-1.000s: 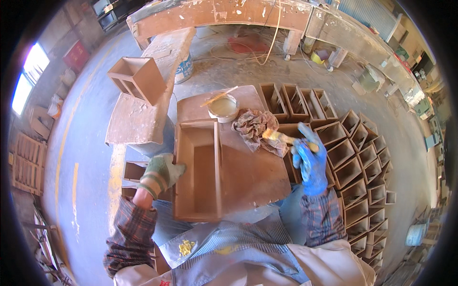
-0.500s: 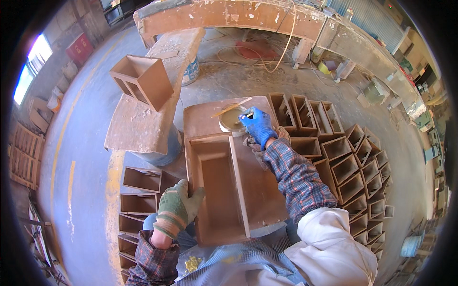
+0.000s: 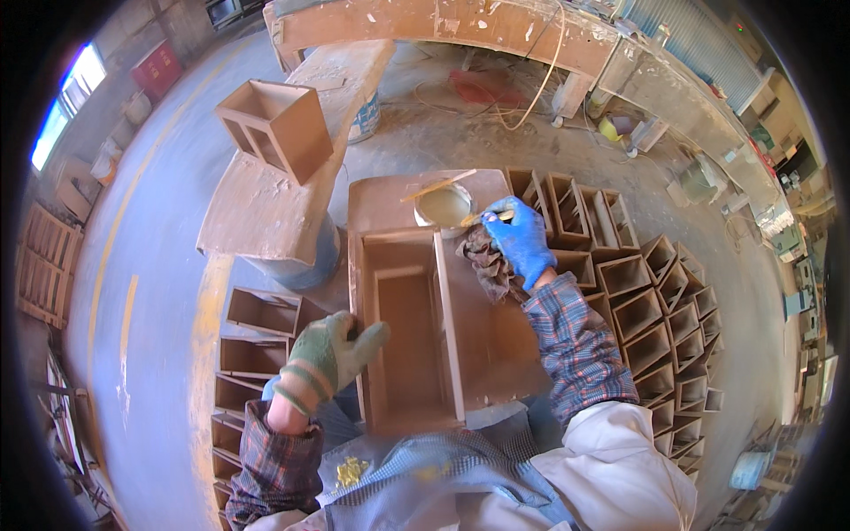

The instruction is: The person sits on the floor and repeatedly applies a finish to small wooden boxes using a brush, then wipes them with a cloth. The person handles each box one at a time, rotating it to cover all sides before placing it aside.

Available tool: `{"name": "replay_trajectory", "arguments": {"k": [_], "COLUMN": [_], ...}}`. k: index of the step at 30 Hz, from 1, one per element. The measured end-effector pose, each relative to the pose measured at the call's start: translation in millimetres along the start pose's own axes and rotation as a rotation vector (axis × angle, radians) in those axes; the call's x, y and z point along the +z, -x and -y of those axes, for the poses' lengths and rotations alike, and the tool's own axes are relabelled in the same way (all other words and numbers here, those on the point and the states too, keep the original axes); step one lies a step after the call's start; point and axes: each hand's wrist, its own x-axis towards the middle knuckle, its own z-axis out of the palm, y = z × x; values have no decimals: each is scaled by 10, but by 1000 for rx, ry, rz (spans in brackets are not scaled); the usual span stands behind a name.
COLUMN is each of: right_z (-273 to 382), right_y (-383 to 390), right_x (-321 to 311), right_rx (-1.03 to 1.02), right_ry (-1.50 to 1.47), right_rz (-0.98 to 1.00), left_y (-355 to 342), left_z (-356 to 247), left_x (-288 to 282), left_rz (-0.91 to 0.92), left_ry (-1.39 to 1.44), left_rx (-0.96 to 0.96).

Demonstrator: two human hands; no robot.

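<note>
An open wooden box (image 3: pixel 403 332) stands on a brown board (image 3: pixel 500 354) in front of me. My left hand (image 3: pixel 329 356), in a green and cream glove, grips the box's left wall, thumb over the inside and fingers at the outer side. My right hand (image 3: pixel 521 239), in a blue glove, is closed on a small brush (image 3: pixel 482 218), its yellowish bristles beside the rim of a round tub (image 3: pixel 444 206) of pale liquid. A thin stick (image 3: pixel 440 185) lies across the tub. Beneath my right hand a crumpled brown rag (image 3: pixel 490 264) rests on the board.
Several similar boxes (image 3: pixel 639 314) are stacked at right, and more boxes (image 3: pixel 257 356) at left. One box (image 3: pixel 276 129) sits on a plank bench (image 3: pixel 257 217) at upper left. A long stained workbench (image 3: pixel 496 28) crosses the far side, with a hose (image 3: pixel 551 75) hanging from it.
My right hand has moved right and the brush has come from over the tub to its right rim. The rag is more exposed. My left hand has lifted its thumb slightly at the box wall.
</note>
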Motion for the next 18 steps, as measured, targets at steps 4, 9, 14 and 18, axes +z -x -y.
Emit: {"name": "replay_trajectory", "arguments": {"k": [4,9,14,18], "right_z": [299,784,1028,1002], "right_y": [523,1599,2222,2175], "right_x": [-417,-835,-868,-764], "right_rx": [65,100,204,214], "right_ry": [-356,-516,-628,-617], "right_rz": [70,201,332,361], "left_y": [-50,-110,-115,-103], "left_z": [79,175,183,177], "left_x": [-1,40,56,54], "left_rz": [37,110,103,119], "left_ry": [-29,68,28,36], "left_rx": [21,-48,-26,-53]}}
